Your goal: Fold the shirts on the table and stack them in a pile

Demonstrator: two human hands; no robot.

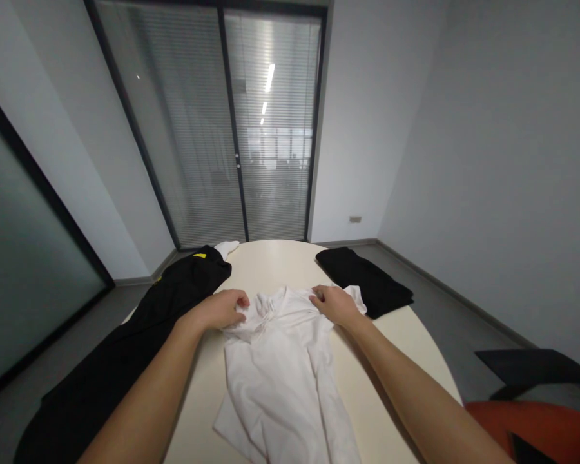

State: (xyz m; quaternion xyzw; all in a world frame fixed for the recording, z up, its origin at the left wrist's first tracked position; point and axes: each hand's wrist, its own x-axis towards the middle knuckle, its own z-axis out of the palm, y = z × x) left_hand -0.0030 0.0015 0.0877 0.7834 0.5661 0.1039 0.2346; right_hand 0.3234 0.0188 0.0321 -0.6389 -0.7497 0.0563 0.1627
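Observation:
A white T-shirt point(280, 367) lies lengthwise on a cream round table point(275, 261), its collar end away from me. My left hand point(222, 309) is closed on the shirt's left shoulder, fingers curled into the cloth. At the right shoulder my right hand point(336, 303) pinches the fabric, knuckles up. Both forearms reach in from the bottom of the view.
A long pile of black clothing with a yellow tag point(140, 335) covers the table's left side, a white item point(226, 247) at its far end. A folded black garment point(365, 280) lies at the right. An orange chair point(536, 428) stands at bottom right. Glass doors with blinds stand beyond.

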